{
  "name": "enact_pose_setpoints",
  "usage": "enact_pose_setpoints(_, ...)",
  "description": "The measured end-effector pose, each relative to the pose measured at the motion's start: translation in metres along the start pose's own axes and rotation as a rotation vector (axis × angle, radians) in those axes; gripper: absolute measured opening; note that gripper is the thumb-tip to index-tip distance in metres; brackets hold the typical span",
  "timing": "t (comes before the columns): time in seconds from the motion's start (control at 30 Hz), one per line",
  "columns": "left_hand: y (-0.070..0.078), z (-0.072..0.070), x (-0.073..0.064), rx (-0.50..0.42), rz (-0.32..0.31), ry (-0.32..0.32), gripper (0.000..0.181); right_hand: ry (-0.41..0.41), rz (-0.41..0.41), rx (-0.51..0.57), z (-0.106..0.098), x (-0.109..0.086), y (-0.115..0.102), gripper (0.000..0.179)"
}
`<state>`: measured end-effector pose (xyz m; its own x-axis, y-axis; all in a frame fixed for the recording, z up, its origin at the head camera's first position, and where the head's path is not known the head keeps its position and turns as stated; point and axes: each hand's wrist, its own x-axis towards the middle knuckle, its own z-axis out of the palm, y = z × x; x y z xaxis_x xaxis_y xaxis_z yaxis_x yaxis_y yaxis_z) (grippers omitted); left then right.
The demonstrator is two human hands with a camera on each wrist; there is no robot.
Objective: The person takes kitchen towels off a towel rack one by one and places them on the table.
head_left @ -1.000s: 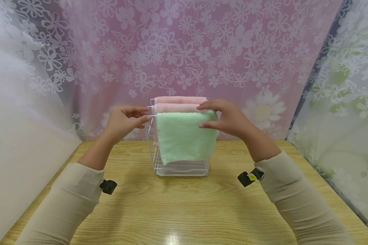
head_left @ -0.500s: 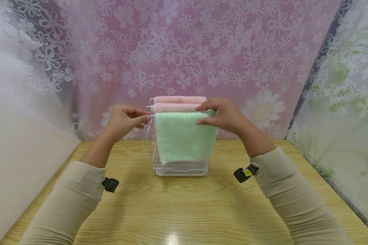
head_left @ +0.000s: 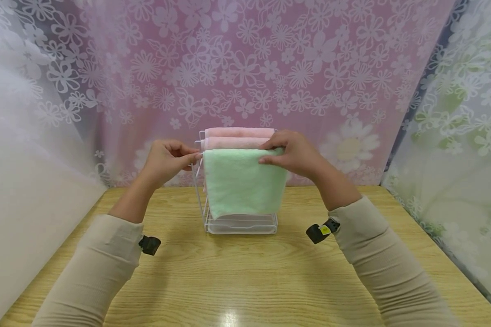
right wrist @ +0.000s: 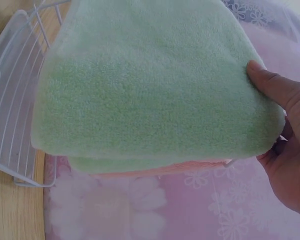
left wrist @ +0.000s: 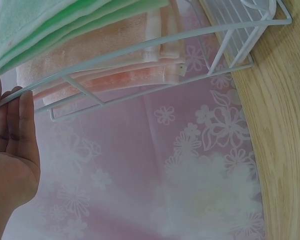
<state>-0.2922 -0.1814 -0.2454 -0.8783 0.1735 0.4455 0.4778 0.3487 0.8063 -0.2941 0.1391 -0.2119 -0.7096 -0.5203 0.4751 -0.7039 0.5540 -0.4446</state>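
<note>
A light green towel (head_left: 245,181) hangs folded over the front bar of a white wire rack (head_left: 206,222). My right hand (head_left: 296,152) pinches its top right edge, thumb in front and fingers behind, as the right wrist view also shows. At the rack's upper left corner my left hand (head_left: 167,161) pinches the front bar's end between thumb and fingers; the left wrist view shows the fingertips on the white wire (left wrist: 115,52). Behind the green towel, a pale pink towel (head_left: 233,143) and a deeper pink towel (head_left: 241,132) hang on the bars farther back.
The rack stands on a wood-grain table (head_left: 237,277), its white base tray (head_left: 243,225) at the bottom. A pink flowered curtain (head_left: 245,68) hangs just behind it. Pale sheets flank the table left and right. Each sleeve carries a small black wrist camera (head_left: 150,245).
My right hand has shifted slightly left together with the green towel, whose left edge now lies closer to my left hand. The left hand keeps its hold on the bar end.
</note>
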Motion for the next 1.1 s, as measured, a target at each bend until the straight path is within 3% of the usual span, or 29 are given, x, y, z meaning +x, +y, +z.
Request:
enact_pose_setpoints(0.33, 0.004, 0.000, 0.000, 0.015, 0.007, -0.026, 0.022, 0.057, 0.015, 0.028, 0.002, -0.002, 0.001, 0.023)
enact_pose_setpoints(0.77, 0.005, 0.001, -0.001, 0.000, 0.036, -0.023, 0.022, 0.167, -0.018, 0.086, -0.002, -0.006, 0.002, 0.016)
enact_pose_setpoints(1.1, 0.005, 0.001, -0.001, -0.013, 0.038, -0.032, 0.021, 0.247, -0.073, 0.058, -0.006, -0.011, 0.005, 0.014)
